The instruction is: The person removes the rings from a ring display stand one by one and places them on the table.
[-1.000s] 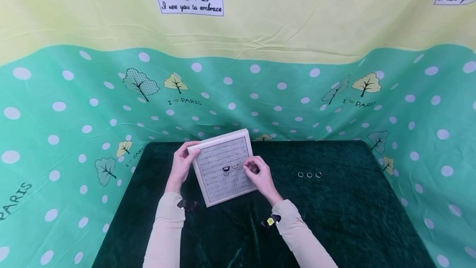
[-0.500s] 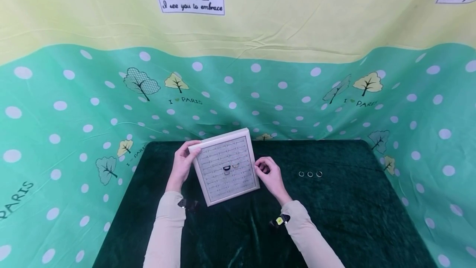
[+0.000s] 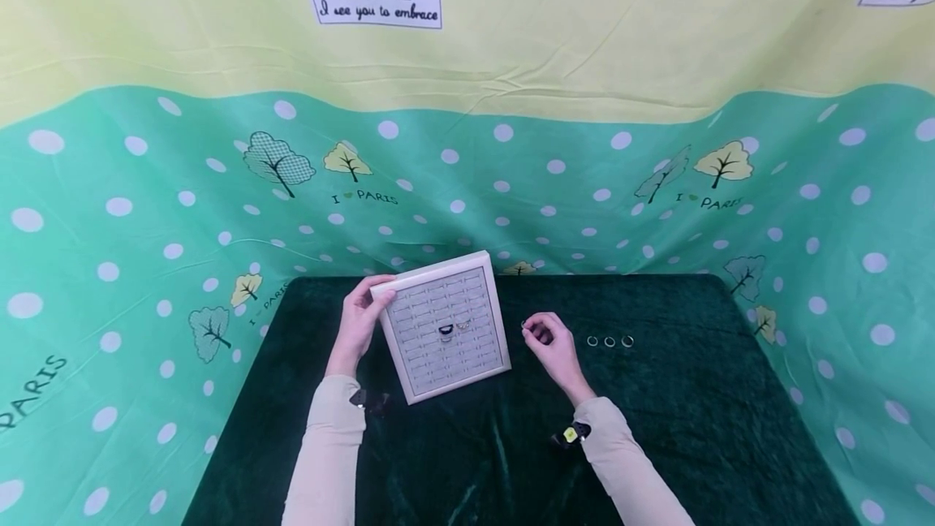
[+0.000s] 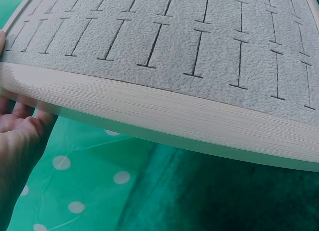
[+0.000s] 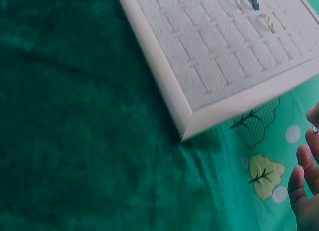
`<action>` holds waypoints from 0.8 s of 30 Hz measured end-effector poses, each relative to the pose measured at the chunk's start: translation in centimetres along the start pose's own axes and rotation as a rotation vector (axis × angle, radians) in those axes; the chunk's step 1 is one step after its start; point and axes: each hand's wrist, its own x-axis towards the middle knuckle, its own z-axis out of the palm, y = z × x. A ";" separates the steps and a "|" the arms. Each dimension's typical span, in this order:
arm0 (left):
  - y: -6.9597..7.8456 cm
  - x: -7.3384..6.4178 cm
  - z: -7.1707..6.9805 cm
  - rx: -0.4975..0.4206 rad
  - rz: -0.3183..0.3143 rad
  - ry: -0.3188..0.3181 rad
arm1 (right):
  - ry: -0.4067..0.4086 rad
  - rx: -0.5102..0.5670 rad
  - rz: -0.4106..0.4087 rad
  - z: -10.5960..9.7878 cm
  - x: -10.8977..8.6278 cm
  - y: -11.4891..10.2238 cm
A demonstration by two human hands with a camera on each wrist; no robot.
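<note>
My left hand (image 3: 356, 323) grips the upper left corner of a pale-framed ring display tray (image 3: 498, 311), which is tilted up off the table. Its thumb lies on the frame's front; in the left wrist view several fingers (image 4: 22, 111) reach underneath. Slotted grey padding fills the tray. A black ring (image 3: 445, 329), a gold-toned ring (image 3: 463, 325) and a small silvery ring (image 3: 446, 339) sit in slots near its middle. To the right of the tray, apart from it, my right hand (image 3: 553, 345) pinches a small shiny ring (image 5: 315, 129) between thumb and forefinger.
Three rings (image 3: 609, 342) lie in a row on the dark green velvet cloth (image 3: 694, 412), right of my right hand. A green and yellow printed curtain (image 3: 504, 185) hangs behind the table and along both sides.
My right hand has moved right, from over the tray's face to past its right edge, with the small ring in its fingers. The left hand and tray stay nearly still.
</note>
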 end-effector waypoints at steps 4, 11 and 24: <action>0.0 0.0 0.0 0.004 -0.001 -0.009 | 0.009 0.009 0.000 -0.8 -0.3 0.3; 0.0 0.0 -0.1 0.010 -0.003 -0.010 | 0.020 -0.042 0.008 -2.3 -0.9 2.2; 0.2 -0.1 -0.1 0.024 -0.024 -0.006 | 0.018 -0.119 0.056 -4.9 -1.9 4.6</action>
